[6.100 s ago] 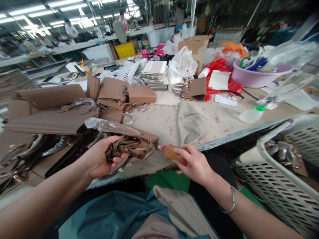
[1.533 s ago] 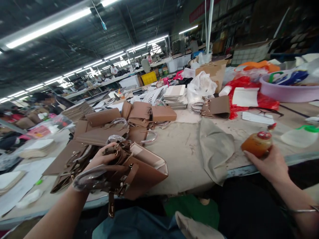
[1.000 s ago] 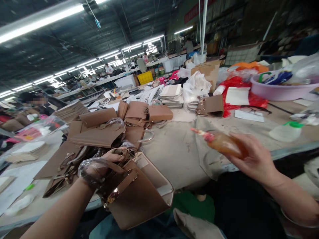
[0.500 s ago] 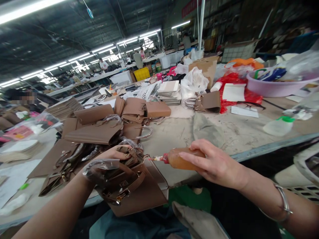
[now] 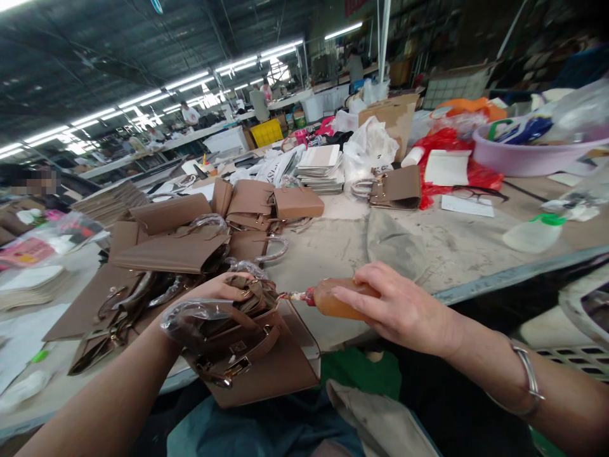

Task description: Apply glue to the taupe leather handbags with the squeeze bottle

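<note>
My left hand [image 5: 233, 287] is closed on the upper edge of a brown handbag [image 5: 266, 381], its fingers partly hidden by the lining and folds. The bag leans at the table's front edge, above my lap, with plastic wrap round its handle [image 5: 195, 317] and metal fittings on its front. My right hand [image 5: 394, 304] is wrapped round a glue bottle [image 5: 333, 298] of amber liquid, held nearly level. Its red, crusted nozzle points left, and the tip is at the bag's open top edge; whether it touches is too small to tell.
More brown handbags [image 5: 176, 251] lie heaped on the table to the left. Stacked pale panels [image 5: 321, 168], a small brown bag [image 5: 396, 187], a lilac basin [image 5: 542, 155], glasses [image 5: 480, 192] and a green-capped bottle [image 5: 535, 233] stand farther back. A white plastic crate [image 5: 571, 330] is at right.
My right hand has brought the glue bottle slightly left, its nozzle nearer the handbag's edge. My left hand still grips the bag. The whole view has shifted a little.
</note>
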`<state>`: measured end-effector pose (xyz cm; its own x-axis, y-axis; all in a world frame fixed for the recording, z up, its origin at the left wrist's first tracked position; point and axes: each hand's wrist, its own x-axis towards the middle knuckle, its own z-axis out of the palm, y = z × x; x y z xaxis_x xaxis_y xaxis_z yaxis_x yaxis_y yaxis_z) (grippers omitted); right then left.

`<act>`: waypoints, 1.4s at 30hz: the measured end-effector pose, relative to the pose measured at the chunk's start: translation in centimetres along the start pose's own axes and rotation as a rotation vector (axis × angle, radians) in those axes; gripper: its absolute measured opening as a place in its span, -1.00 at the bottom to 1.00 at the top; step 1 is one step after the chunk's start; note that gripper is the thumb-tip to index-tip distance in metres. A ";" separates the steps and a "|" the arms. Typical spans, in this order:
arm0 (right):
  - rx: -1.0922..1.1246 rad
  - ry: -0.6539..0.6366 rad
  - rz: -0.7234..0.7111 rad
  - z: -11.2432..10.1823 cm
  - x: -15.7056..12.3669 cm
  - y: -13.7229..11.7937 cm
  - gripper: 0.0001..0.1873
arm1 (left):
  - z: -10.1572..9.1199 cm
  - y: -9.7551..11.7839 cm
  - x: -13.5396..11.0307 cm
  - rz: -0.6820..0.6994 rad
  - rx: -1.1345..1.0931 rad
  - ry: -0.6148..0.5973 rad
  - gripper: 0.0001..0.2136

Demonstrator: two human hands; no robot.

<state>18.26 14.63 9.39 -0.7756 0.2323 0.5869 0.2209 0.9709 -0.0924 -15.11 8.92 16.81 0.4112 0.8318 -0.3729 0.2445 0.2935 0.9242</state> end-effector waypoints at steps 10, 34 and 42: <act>0.017 -0.077 0.000 -0.3 -0.6 -0.5 -0.53 | -2.3 -2.6 1.2 -0.139 -0.012 0.056 -0.65; 0.025 -0.100 0.079 0.9 -1.0 -0.4 -0.44 | -2.5 -3.8 2.1 -0.174 -0.030 0.041 -0.69; 0.078 -0.291 0.094 1.8 -3.1 -1.0 -0.48 | -2.9 -3.3 2.1 -0.195 -0.012 0.081 -0.71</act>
<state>19.39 13.04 6.25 -0.8930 0.3172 0.3194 0.2622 0.9433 -0.2037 -17.61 11.10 13.19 0.2850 0.7935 -0.5377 0.3022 0.4579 0.8360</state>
